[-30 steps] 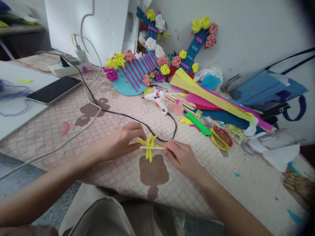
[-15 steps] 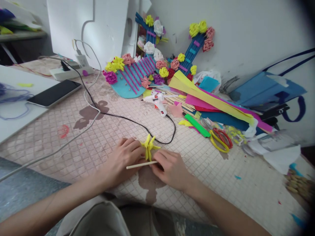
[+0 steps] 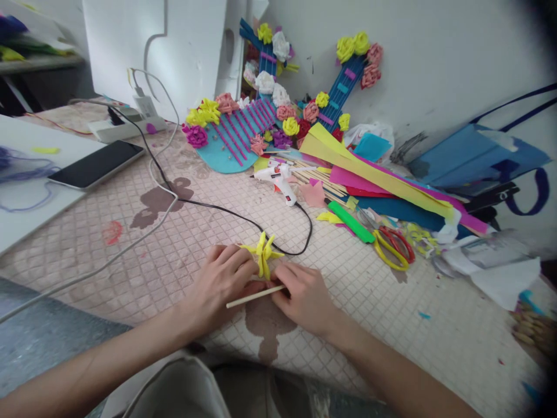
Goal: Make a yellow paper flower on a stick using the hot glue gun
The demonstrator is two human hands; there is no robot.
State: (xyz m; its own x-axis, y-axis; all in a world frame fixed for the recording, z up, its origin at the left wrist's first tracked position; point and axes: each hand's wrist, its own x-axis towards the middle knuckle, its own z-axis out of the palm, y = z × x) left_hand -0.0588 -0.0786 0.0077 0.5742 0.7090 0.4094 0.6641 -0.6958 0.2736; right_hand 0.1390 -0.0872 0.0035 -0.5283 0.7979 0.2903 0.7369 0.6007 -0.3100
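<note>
A yellow paper flower [image 3: 263, 254] with narrow pointed petals stands between my two hands, near the front of the tiled-pattern table. My left hand [image 3: 228, 278] has its fingers curled at the flower's lower left side; what its fingertips hold is hidden. In my right hand [image 3: 302, 293] is a thin wooden stick [image 3: 250, 298], pinched at its right end, with its free end pointing left below the flower. The right fingertips also come close to the flower's base.
Beyond my hands lie a white glue gun [image 3: 278, 179], a green cutter [image 3: 350, 220], scissors [image 3: 390, 249] and coloured paper strips [image 3: 383, 174]. A phone [image 3: 98, 165] rests at the left. Flower-covered blue craft pieces [image 3: 228, 142] stand by the wall. Cables cross the table.
The yellow flower has turned and risen slightly, with another petal now showing at its left. Both hands have shifted a little, and the stick's right end is tilted up more.
</note>
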